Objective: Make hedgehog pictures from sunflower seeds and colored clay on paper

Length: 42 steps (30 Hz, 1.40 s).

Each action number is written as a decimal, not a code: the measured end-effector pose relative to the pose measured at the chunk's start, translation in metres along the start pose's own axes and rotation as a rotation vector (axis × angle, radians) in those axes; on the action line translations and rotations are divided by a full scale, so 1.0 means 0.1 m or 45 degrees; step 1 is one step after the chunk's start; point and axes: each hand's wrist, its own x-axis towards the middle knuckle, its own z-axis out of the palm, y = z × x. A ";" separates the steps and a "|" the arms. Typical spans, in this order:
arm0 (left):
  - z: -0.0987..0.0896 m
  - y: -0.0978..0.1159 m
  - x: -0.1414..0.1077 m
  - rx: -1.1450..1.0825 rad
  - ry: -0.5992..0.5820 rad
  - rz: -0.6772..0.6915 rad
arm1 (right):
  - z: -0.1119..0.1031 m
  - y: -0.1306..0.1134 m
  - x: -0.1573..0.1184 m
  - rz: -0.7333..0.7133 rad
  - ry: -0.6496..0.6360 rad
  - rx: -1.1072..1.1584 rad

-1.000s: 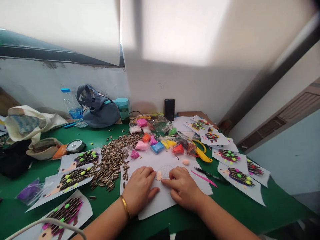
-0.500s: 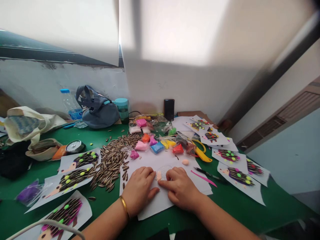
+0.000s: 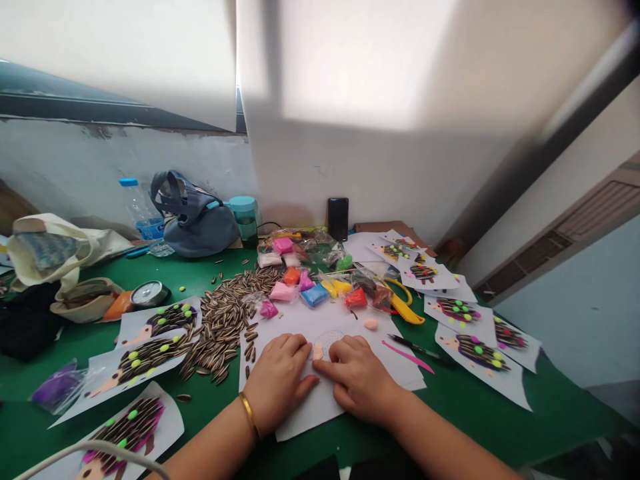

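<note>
A left hand [image 3: 279,373] wearing a gold bracelet [image 3: 247,413] is lying palm down on white paper [image 3: 310,420] at the lower center of the frame, its fingers reaching forward side by side, its thumb standing apart, with nothing seen in its grasp. Across from it, a right hand [image 3: 363,373] is extending its index finger to the lower edge of a small piece of peach clay [image 3: 318,351]; its other fingers are curling under, and whether they are holding anything cannot be told. The clay is sitting just below the middle of the frame, between the hands and at the left side of a rounded, dotted drawing [image 3: 331,341], which the right hand is partly covering.

The step in hand appears to be one of shaping, with the fingertip seemingly pressing the clay into place while the left hand is steadying the sheet. The next move is likely calling for light, exact pressure along the clay's edge, without the paper shifting.

A spare peach lump [image 3: 371,324] is lying above the right hand, and a pink strip [image 3: 407,357] and a black pen [image 3: 413,347] are resting right of center. Striped seeds [image 3: 227,317] are heaping up left of center, and seed-covered hedgehog pictures [image 3: 480,353] are flanking the scene at both sides.
</note>
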 end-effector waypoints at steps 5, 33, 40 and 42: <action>-0.01 0.01 0.00 -0.008 0.000 0.000 | 0.01 -0.02 0.02 0.003 -0.017 -0.015; -0.02 0.01 0.02 0.014 -0.015 -0.005 | -0.03 0.08 -0.02 0.038 0.105 0.019; -0.01 0.01 0.01 0.009 0.003 -0.006 | -0.02 0.10 -0.02 0.062 0.108 0.029; -0.02 0.01 0.01 0.008 0.000 -0.006 | -0.02 0.08 -0.02 0.058 0.067 0.019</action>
